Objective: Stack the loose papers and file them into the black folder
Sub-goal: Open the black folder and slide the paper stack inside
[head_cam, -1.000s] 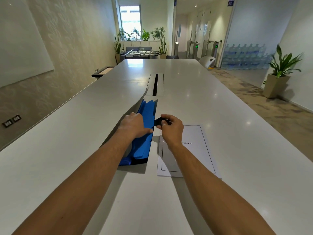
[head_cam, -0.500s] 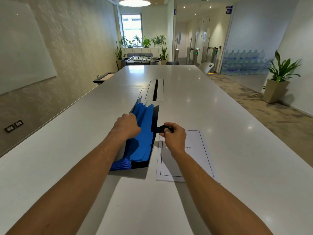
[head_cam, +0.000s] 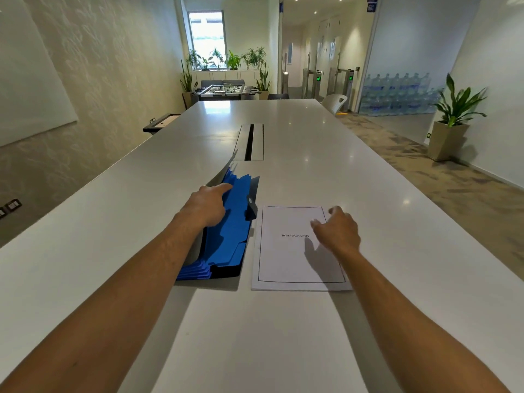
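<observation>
The black folder lies open on the white table, its blue dividers fanned out. My left hand rests at the folder's left side, index finger stretched along the dividers, holding the grey cover back. The folder's black closing tab hangs free on the right side. Right of the folder lies the stack of loose papers, squared up, with "BIBLIOGRAPHY" on the top sheet. My right hand hovers just over the stack's right half, fingers spread and holding nothing.
A cable slot is set into the table beyond the folder. A white chair stands at the far right corner. A potted plant stands on the floor to the right.
My right hand let go of the black tab and moved right, over the papers. My left hand shifted on the dividers, with the index finger now extended.
</observation>
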`<state>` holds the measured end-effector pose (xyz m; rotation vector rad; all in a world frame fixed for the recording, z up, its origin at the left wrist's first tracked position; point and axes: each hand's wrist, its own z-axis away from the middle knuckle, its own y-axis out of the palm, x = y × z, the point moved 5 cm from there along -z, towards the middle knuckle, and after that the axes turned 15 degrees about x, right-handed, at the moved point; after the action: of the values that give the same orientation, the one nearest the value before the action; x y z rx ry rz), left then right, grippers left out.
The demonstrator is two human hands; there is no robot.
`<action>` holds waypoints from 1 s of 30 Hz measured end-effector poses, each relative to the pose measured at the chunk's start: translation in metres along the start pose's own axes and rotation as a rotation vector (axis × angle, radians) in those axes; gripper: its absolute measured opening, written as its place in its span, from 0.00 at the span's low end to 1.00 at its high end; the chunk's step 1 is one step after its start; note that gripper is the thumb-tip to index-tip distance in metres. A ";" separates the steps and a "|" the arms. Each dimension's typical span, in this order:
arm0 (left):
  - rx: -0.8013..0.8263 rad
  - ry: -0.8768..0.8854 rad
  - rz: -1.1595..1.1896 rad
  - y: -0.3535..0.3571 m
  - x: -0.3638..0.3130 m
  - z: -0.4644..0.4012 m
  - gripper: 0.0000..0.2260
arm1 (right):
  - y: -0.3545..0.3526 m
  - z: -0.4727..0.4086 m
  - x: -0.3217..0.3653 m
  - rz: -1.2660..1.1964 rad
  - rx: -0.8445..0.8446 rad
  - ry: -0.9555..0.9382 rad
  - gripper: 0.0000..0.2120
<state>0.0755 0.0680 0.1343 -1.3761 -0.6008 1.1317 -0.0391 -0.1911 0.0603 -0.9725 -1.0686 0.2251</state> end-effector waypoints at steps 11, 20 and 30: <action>0.094 -0.046 -0.104 0.078 -0.010 -0.015 0.10 | 0.004 0.016 -0.026 0.191 0.252 0.154 0.17; 0.127 -0.056 -0.478 0.121 -0.033 -0.021 0.11 | 0.014 0.015 -0.016 0.237 0.281 0.178 0.27; 0.076 -0.098 -0.344 0.138 -0.025 -0.035 0.25 | 0.007 0.005 -0.028 -0.005 0.355 0.231 0.27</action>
<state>0.0595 0.0064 0.0044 -1.1060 -0.8217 0.9361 -0.0557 -0.2006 0.0378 -0.6578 -0.7858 0.2809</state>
